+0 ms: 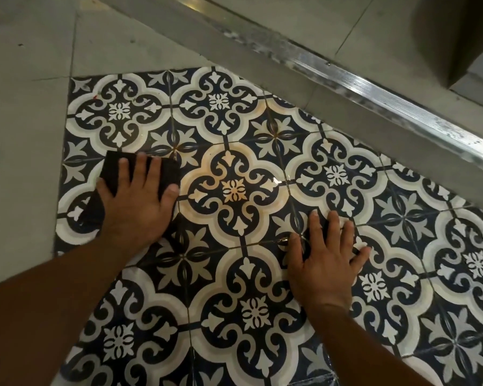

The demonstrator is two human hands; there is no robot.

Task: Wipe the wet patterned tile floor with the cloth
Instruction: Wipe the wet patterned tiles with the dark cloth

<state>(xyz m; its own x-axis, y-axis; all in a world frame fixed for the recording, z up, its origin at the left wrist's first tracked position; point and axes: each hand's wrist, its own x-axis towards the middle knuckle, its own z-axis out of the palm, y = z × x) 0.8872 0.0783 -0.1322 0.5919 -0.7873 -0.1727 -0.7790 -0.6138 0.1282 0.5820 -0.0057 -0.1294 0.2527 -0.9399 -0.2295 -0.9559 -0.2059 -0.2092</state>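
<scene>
A blue-and-white patterned tile floor fills most of the view, glossy with wet spots near its middle. My left hand lies flat with fingers spread on a dark cloth, pressing it onto the tiles near the floor's left edge. Part of the cloth trails out beneath my wrist. My right hand rests flat on the bare tiles to the right, fingers apart, holding nothing.
Plain grey tiles border the patterned floor on the left and at the back. A metal threshold strip runs diagonally across the upper right, with a grey step beside it. A dark boxy object stands at top right.
</scene>
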